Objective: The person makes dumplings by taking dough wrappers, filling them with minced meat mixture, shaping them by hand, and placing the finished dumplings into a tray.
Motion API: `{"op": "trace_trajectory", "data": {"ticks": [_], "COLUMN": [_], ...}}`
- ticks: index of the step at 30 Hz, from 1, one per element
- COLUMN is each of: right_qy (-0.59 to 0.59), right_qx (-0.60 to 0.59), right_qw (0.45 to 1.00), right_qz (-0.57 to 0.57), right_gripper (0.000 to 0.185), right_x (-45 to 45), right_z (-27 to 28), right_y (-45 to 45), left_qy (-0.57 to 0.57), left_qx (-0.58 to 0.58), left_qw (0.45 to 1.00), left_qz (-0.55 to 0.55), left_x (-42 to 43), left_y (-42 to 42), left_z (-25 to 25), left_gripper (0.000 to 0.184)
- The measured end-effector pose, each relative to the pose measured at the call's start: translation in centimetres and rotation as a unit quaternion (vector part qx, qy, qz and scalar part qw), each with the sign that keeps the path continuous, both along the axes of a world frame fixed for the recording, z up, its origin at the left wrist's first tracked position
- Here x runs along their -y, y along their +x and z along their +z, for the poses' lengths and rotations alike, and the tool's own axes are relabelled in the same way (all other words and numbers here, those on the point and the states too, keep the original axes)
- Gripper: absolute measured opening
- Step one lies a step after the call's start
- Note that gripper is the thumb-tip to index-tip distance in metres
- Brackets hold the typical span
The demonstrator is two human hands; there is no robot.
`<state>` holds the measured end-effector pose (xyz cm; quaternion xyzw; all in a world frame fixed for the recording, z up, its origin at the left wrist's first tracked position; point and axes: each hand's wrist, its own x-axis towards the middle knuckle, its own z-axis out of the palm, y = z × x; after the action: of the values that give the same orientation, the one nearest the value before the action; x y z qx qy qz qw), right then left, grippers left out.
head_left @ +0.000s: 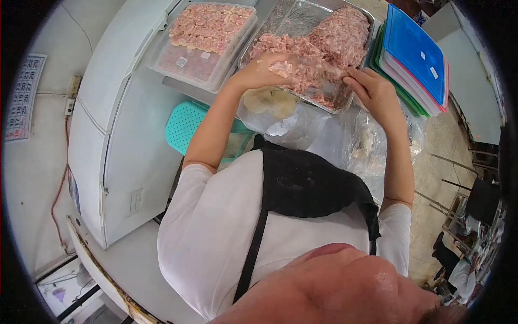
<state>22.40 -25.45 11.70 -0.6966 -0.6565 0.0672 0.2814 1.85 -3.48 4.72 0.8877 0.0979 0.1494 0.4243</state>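
Note:
My left hand (264,72) is over the near left part of a metal tray (345,108) of ground meat (341,36). A small pale pink portion of ground meat (283,68) rests in its curled fingers; whether a wrapper lies under it is unclear. At the tray's right edge, my right hand (372,93) has thumb and fingertips pinched together. Something thin and blurred seems to extend from them over the meat, too indistinct to name. Just below the tray lie pale yellow round wrappers (270,102) on clear plastic (291,125).
A clear plastic container (213,83) holds rows of filled meat pieces, left of the tray. Stacked coloured lids (415,51) stand at right. A turquoise perforated basket (183,128) sits below the container, beside a white freezer (137,146). A plastic bag (369,143) lies near my right forearm.

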Motion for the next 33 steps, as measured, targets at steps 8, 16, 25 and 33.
{"op": "trace_trajectory", "data": {"ticks": [8, 16, 25, 33], "right_qy": [-0.025, -0.044, -0.031, -0.014], "right_qx": [0.064, 0.037, -0.052, -0.181], "right_qw": [0.997, 0.997, 0.998, 0.965], "right_qz": [-0.036, -0.060, -0.020, -0.190], "right_gripper": [0.027, 0.026, 0.026, 0.028], "right_x": [-0.4, -2.3, -8.6, -7.4], "right_z": [1.0, 2.6, 0.5, -4.1], "right_y": [-1.8, -5.2, -13.1, -14.8], "left_qy": [-0.006, -0.004, 0.014, 0.064], "left_qx": [-0.019, 0.010, -0.006, -0.047], "left_qw": [0.999, 0.999, 0.999, 0.981], "left_qz": [0.049, 0.033, 0.051, 0.176], "left_x": [-1.5, -2.5, -8.3, -20.0], "left_y": [0.1, -2.4, -10.2, -19.3], "left_z": [-2.0, 1.6, 4.0, -0.2], "left_gripper": [0.073, 0.079, 0.067, 0.065]}}
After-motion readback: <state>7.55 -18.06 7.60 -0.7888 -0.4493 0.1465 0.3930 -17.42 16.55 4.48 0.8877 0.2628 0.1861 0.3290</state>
